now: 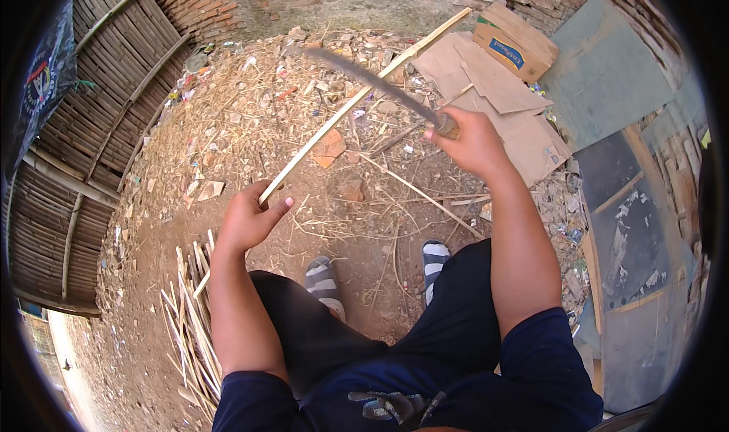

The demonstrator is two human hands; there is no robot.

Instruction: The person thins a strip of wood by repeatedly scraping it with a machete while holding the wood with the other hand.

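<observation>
My left hand [252, 218] is closed around the near end of a long, pale bamboo strip [322, 134]. The strip slants away from me, up and to the right, toward the brick wall. My right hand [472, 141] grips the handle of a machete [380, 84], whose long dark blade points to the far left. In the picture the blade crosses the strip beyond its middle; whether the two touch I cannot tell. The blade looks slightly blurred.
A bundle of thin strips [187, 322] lies by my left leg. Flattened cardboard [497, 83] and a cardboard box [515, 41] are at the far right, beside grey panels [607, 75]. A woven bamboo wall [106, 105] stands left. Sticks and rubble cover the ground around my feet.
</observation>
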